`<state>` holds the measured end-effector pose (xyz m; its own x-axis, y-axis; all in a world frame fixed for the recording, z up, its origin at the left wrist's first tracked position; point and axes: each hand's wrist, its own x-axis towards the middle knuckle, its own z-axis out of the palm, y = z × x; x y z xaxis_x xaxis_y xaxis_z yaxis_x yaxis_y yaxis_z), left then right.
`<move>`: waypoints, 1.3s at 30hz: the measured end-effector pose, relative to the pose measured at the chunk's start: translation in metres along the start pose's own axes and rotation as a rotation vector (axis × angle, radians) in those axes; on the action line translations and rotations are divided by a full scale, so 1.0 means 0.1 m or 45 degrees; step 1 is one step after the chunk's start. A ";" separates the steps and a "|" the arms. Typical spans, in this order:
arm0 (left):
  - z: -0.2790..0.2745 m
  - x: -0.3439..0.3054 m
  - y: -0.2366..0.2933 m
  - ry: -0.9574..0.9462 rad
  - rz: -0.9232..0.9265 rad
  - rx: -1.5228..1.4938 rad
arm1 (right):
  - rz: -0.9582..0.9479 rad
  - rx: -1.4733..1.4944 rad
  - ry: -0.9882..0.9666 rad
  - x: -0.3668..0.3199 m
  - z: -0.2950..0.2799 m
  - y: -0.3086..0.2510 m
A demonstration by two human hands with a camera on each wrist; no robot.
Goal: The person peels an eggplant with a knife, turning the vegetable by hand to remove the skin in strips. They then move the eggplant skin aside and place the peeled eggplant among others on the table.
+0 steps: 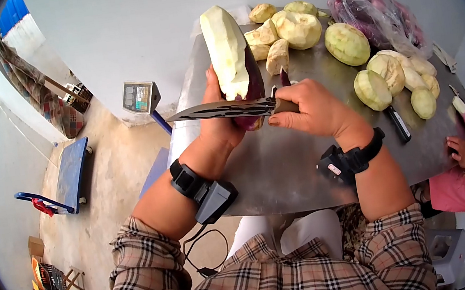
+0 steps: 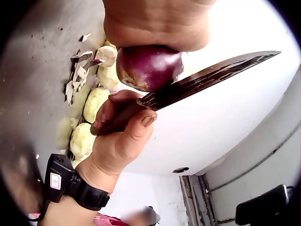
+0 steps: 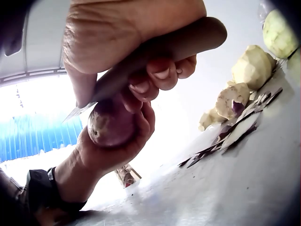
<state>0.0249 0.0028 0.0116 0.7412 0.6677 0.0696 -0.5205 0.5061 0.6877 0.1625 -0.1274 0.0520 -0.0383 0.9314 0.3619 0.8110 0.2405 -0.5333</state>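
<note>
My left hand (image 1: 217, 125) grips a large eggplant (image 1: 226, 52) upright over the metal table. Its upper face is peeled pale, while purple skin covers the right side and the bottom end. In my right hand (image 1: 318, 107) is a knife (image 1: 222, 110), its blade pointing left across the eggplant's lower part. The right wrist view shows the fingers curled round the brown handle (image 3: 164, 47). Seen from the left wrist, the blade lies right by the purple end (image 2: 148, 68), with the right thumb along the handle.
Several peeled eggplants (image 1: 298, 29) and cut pieces lie on the metal table (image 1: 285, 185). Behind them sits a plastic bag (image 1: 368, 15) of purple eggplants. Dark peel strips (image 3: 240, 132) lie nearby. Another knife (image 1: 399, 124) rests at right, near another person's hand (image 1: 463, 151). A scale (image 1: 140, 97) stands left.
</note>
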 end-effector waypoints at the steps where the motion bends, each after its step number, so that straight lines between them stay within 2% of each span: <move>1: -0.01 0.01 -0.01 0.009 0.021 0.001 | 0.012 0.018 -0.006 0.00 -0.01 -0.01; 5: -0.10 0.05 0.00 -0.085 0.122 0.133 | -0.016 -0.035 0.029 0.01 0.00 0.00; 7: -0.05 0.02 0.01 -0.086 0.143 0.129 | -0.056 -0.151 0.081 0.00 -0.02 -0.01; 12: 0.04 0.00 0.03 -0.013 0.147 0.101 | -0.043 -0.168 0.166 -0.01 -0.03 0.04; 15: 0.05 -0.01 0.03 0.029 0.106 0.126 | -0.080 -0.248 0.220 -0.01 -0.03 0.07; 22: 0.12 -0.08 0.06 -0.049 0.045 0.021 | -0.126 -0.335 0.286 -0.01 -0.03 0.07; 27: 0.18 -0.10 0.07 0.041 0.026 0.044 | -0.107 -0.285 0.340 -0.01 -0.03 0.14; 32: 0.09 -0.07 0.04 0.028 -0.015 -0.039 | -0.039 -0.255 0.354 -0.03 -0.09 0.14; 36: 0.07 -0.10 0.06 -0.049 -0.075 -0.071 | -0.039 -0.284 0.390 -0.03 -0.11 0.17; 39: 0.05 -0.06 0.05 -0.017 -0.060 -0.029 | -0.060 -0.308 0.395 -0.04 -0.12 0.16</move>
<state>0.0203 -0.0015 0.0183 0.7707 0.6354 0.0473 -0.4942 0.5493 0.6738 0.1825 -0.1300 0.0512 0.0696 0.7850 0.6155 0.9280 0.1754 -0.3287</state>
